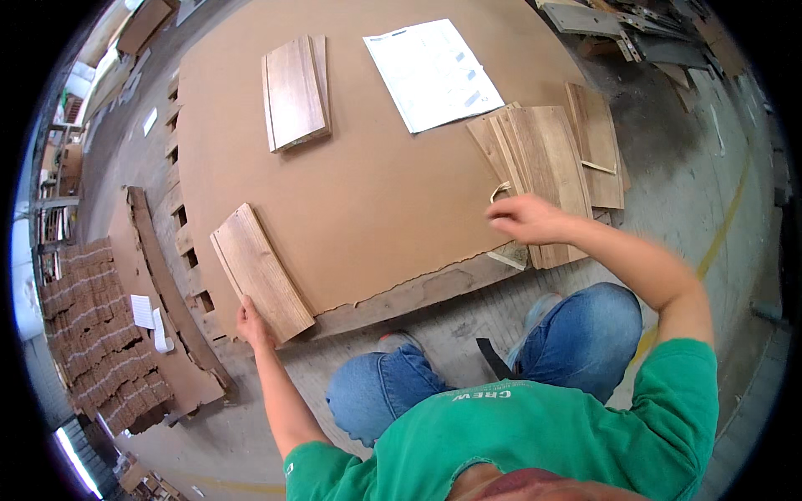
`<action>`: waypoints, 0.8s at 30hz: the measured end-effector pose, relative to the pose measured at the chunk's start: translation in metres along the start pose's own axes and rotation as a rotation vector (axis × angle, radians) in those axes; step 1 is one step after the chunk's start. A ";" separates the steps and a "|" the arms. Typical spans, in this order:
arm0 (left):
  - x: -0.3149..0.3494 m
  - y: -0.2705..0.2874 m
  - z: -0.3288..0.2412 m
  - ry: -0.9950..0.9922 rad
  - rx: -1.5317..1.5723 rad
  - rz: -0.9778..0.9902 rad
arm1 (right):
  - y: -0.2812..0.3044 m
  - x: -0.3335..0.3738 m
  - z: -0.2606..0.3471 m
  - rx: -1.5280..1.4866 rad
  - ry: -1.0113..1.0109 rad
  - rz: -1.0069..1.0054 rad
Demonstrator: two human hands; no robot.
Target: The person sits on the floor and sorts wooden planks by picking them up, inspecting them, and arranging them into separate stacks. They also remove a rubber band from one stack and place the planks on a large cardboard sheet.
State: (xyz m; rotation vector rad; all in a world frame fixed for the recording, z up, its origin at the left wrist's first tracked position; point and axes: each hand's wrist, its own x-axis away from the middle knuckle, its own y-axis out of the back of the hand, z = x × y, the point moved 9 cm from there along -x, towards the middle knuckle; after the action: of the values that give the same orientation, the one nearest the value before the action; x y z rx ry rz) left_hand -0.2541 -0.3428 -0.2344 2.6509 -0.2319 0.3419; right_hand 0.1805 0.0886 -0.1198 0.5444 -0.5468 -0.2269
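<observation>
Wood-grain boards (261, 271) lie at the near left corner of a large cardboard-covered platform (376, 225). My left hand (253, 324) grips their near left edge, its fingers partly hidden. My right hand (530, 219) is closed, with fingers curled together over the near right part of the platform. Whether anything small is in it does not show. Beneath and beside this hand is a fanned stack of wood-grain boards (547, 154). A pale curled strip (499, 192) is close to its fingertips.
Two more boards (294, 96) lie at the far left of the platform, and a printed sheet (433, 75) lies at the far middle. Further boards (597, 142) sit at the right edge. Stacked corrugated cardboard (104, 326) stands on the floor to the left. Panels (635, 29) are piled at far right.
</observation>
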 end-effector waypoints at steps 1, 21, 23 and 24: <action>-0.003 0.002 0.003 0.023 -0.132 0.003 | 0.019 0.015 -0.009 -0.078 -0.026 -0.087; 0.150 -0.216 -0.248 -0.269 -0.548 0.677 | 0.099 0.148 -0.131 -0.200 -0.164 -0.822; 0.102 -0.164 -0.192 -0.188 -0.670 0.470 | 0.099 0.143 -0.121 -0.123 -0.131 -0.842; 0.069 -0.124 -0.148 -0.261 -0.784 0.337 | 0.097 0.136 -0.113 -0.095 -0.085 -0.831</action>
State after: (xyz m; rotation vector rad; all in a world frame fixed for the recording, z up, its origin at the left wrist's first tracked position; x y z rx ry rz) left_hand -0.1906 -0.1722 -0.1386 1.8636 -0.7338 -0.0108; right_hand 0.3618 0.1715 -0.0889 0.6494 -0.3624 -1.0632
